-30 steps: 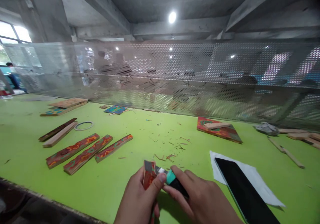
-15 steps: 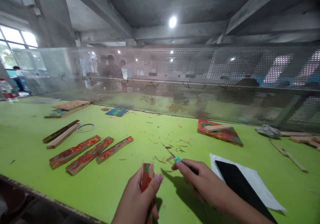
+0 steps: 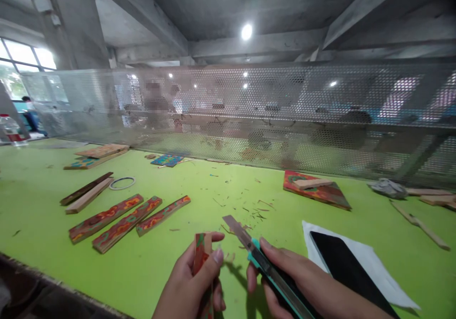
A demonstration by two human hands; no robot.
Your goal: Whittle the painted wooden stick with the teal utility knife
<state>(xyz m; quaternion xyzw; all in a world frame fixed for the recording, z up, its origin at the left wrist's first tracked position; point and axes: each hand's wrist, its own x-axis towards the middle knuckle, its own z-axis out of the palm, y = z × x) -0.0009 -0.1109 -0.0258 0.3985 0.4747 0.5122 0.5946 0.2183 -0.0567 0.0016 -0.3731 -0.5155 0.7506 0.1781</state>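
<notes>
Left hand (image 3: 190,286) pinches a short painted wooden strip (image 3: 201,257) upright, near edge of the green table (image 3: 213,186). Right hand (image 3: 295,283) is wrapped around a teal-and-black utility knife (image 3: 265,267), blade extended, pointing far-left, just beside the strip, not touching. Wood shavings (image 3: 249,205) litter the table beyond. Three long painted strips (image 3: 124,217) lie left; black phone (image 3: 342,267) on white paper (image 3: 370,267) right. Perforated metal screen (image 3: 249,115) closes the far side.
</notes>
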